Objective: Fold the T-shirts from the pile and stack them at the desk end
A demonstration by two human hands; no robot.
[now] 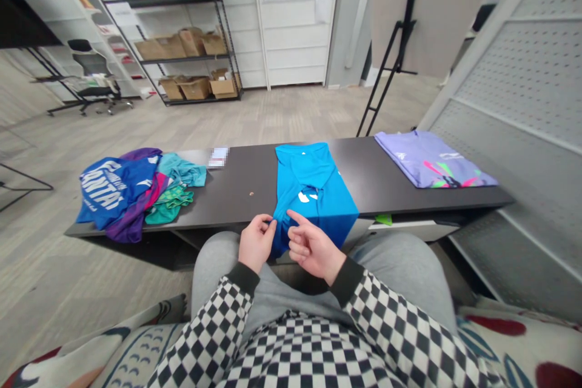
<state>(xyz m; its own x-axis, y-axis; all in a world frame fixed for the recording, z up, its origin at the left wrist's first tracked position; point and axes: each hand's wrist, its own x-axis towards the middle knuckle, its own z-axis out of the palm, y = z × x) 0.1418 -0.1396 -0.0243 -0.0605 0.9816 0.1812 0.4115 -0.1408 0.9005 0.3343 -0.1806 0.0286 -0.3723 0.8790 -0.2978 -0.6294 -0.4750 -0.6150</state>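
Checkered sleeves (204, 330) reach to a blue shirt (316, 185) on the table (240, 194). Left hand (257, 244) curls at its edge, gripping or not, hard to tell; right hand (314, 248) is open.

The curled left hand (257, 242) sits just beside the right hand (314, 248), its index finger (295, 217) extended.

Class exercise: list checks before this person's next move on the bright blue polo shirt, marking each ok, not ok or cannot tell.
Bright blue polo shirt lies wholly on the dark tabletop: not ok, its near corner overhangs the edge.
Left hand and right hand empty: ok.
Fingertips touching the shirt: cannot tell.
Folded lilac T-shirt apart from it: ok.
Heaped blue, purple and teal garments apart from it: ok.
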